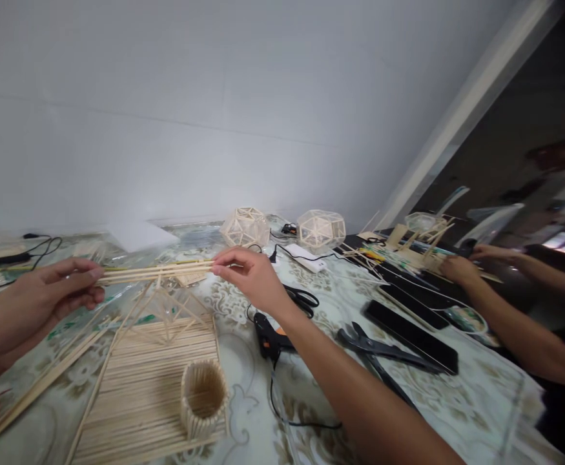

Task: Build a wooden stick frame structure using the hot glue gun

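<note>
Several thin wooden sticks (159, 271) stretch level between my two hands, raised above the table. My left hand (64, 290) pinches their left end, and my right hand (248, 274) pinches the right end between thumb and fingertips. Below them lies a flat panel of wooden sticks (141, 381), laid side by side. A small framework of sticks (168, 310) stands at the panel's far end. On its near right corner sits a round cup made of short sticks (203, 394).
A black glue gun (267, 339), scissors (304, 298), pliers (383, 352) and a black phone (410, 336) lie to the right. Two stick-frame polyhedra (321, 230) stand by the wall. Loose sticks (44, 384) lie at left. Another person's hands (461, 271) work at far right.
</note>
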Demonstrator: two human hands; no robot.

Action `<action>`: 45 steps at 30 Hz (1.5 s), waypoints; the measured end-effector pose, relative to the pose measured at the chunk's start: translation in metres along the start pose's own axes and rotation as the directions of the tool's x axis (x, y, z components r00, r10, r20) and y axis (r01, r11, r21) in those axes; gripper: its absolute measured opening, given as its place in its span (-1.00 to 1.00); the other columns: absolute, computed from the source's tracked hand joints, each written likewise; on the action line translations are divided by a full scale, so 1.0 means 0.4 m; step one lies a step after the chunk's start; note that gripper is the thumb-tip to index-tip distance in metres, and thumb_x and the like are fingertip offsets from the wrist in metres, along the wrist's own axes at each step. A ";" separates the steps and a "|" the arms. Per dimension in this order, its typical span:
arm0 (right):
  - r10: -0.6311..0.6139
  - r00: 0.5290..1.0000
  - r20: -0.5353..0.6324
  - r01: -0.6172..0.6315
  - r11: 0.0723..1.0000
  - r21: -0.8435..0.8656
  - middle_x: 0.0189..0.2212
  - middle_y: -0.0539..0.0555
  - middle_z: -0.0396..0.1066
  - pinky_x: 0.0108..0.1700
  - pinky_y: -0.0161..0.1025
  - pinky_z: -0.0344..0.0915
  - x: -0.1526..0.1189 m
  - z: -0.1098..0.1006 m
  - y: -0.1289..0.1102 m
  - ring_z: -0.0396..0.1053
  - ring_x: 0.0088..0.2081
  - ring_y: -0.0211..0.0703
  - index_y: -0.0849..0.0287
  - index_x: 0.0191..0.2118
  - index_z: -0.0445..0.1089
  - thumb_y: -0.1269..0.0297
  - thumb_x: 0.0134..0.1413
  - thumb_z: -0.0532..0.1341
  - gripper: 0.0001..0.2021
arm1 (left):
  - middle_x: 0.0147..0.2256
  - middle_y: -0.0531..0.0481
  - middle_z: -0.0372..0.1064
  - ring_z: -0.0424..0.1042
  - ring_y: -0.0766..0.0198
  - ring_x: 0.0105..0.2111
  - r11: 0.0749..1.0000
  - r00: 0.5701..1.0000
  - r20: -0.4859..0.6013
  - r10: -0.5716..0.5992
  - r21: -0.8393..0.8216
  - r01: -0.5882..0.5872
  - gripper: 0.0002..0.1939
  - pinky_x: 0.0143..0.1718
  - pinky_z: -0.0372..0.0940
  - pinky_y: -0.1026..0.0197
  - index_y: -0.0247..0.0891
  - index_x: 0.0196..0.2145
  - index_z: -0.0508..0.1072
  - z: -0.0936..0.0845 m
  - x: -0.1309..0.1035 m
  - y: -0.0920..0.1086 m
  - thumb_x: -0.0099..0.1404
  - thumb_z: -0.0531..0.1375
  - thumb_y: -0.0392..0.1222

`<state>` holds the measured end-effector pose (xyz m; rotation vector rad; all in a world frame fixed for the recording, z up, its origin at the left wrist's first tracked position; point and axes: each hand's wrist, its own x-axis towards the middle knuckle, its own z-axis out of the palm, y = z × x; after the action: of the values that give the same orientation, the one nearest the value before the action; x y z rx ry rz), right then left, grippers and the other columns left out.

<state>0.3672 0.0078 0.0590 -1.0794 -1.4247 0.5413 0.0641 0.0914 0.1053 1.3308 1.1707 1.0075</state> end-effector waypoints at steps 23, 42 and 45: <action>0.042 0.998 0.047 -0.044 0.998 0.044 -0.27 0.04 0.58 -0.10 -0.20 0.48 0.011 -0.002 -0.007 0.51 -0.23 -0.20 0.12 -0.31 0.59 0.03 0.08 0.47 -0.74 | -0.43 0.20 0.59 0.53 0.38 -0.35 0.997 0.999 -0.045 -0.025 -0.068 0.022 -0.68 -0.34 0.51 0.54 -0.12 -0.53 0.63 -0.009 0.045 -0.038 -0.36 0.53 -0.27; 0.033 0.999 0.018 -0.034 0.999 0.016 -0.25 0.05 0.61 -0.06 -0.14 0.50 0.006 0.004 0.002 0.54 -0.21 -0.16 0.09 -0.31 0.59 0.09 0.08 0.46 -0.80 | -0.48 0.09 0.52 0.49 0.34 -0.43 0.999 0.998 0.057 -0.036 0.008 0.036 -0.55 -0.40 0.46 0.44 -0.21 -0.48 0.57 -0.007 0.038 -0.036 -0.36 0.58 -0.08; 0.050 0.999 0.016 -0.050 0.998 0.027 -0.26 0.05 0.62 -0.04 -0.13 0.49 0.004 0.002 0.006 0.54 -0.22 -0.15 0.10 -0.30 0.60 0.09 0.07 0.48 -0.80 | -0.50 0.06 0.52 0.48 0.32 -0.44 1.000 0.994 0.109 0.010 0.000 -0.010 -0.56 -0.39 0.43 0.39 -0.24 -0.47 0.54 -0.006 0.032 -0.039 -0.25 0.58 0.00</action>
<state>0.3671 0.0104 0.0576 -1.0936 -1.4029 0.6043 0.0624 0.1039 0.0893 1.3762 1.0829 0.9297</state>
